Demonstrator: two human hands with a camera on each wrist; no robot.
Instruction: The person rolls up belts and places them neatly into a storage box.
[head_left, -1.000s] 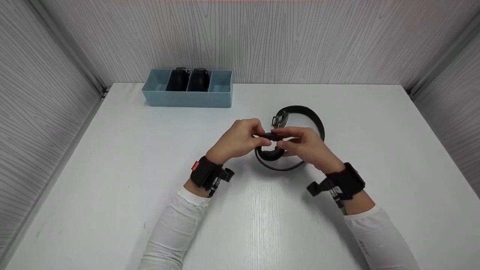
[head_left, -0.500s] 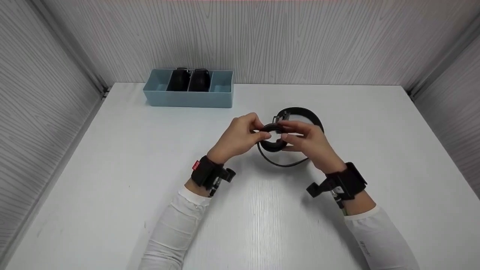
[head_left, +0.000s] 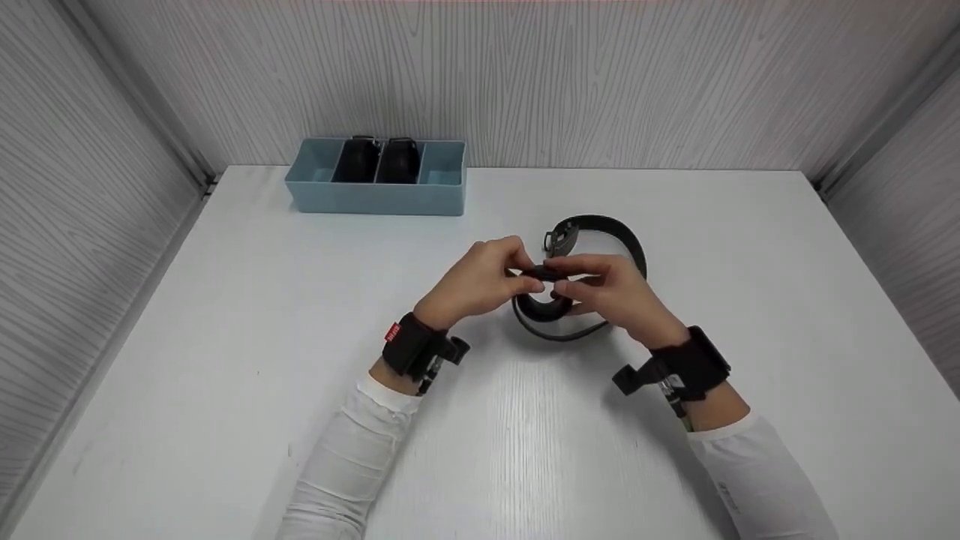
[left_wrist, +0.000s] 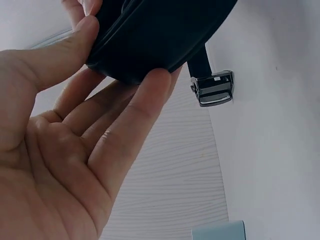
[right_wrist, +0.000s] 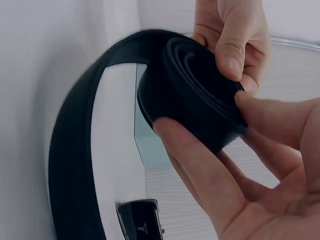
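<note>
Black belt (head_left: 600, 232) coil stays tight if left hand (head_left: 480, 281) and right hand (head_left: 611, 289), both pinching it, keep even tension.

— Where does the head view sit?
— High above the white table (head_left: 225, 337), looking forward and down, far enough back to take in both forearms, the blue tray (head_left: 375, 196) and the back wall.
— And the wrist views?
— Each looks out past its own palm, very near: the left hand (left_wrist: 65, 160) and the right hand (right_wrist: 260, 175) fill their frames.
— What is shared?
— The coiled black belt (head_left: 551, 307) and its buckle (left_wrist: 212, 89) appear in all three views.
</note>
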